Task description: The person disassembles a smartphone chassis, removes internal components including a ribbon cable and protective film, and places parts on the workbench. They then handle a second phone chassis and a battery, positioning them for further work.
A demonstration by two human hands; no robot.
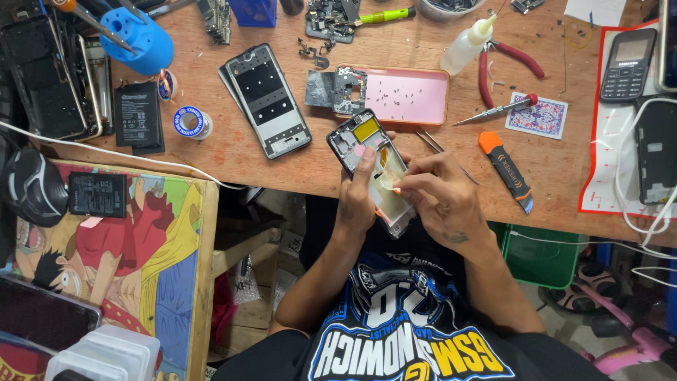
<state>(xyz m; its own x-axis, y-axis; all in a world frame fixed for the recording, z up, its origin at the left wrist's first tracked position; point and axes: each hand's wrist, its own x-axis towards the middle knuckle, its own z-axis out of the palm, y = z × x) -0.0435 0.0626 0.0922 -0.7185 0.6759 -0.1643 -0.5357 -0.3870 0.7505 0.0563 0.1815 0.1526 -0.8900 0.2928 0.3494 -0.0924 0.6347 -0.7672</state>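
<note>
My left hand [356, 197] grips an opened phone frame [361, 138] from below, tilted, with a yellow patch near its top and bare circuitry showing. My right hand [441, 196] rests on the frame's lower half, thumb and fingertips pinching a thin clear strip [386, 176] that lifts off the inside. Both hands hover over the front edge of the wooden bench [211, 152]. Behind the frame lies a pink phone case [412, 95] holding several tiny screws, with a small circuit board [337, 90] at its left end.
A phone back panel [269, 100] lies left of centre, near a battery [137, 113] and solder reel [190, 121]. Tweezers [431, 143], an orange pry tool [505, 171], screwdriver [493, 111], red pliers [511, 60], a glue bottle [467, 44] and keypad phone [627, 65] sit right.
</note>
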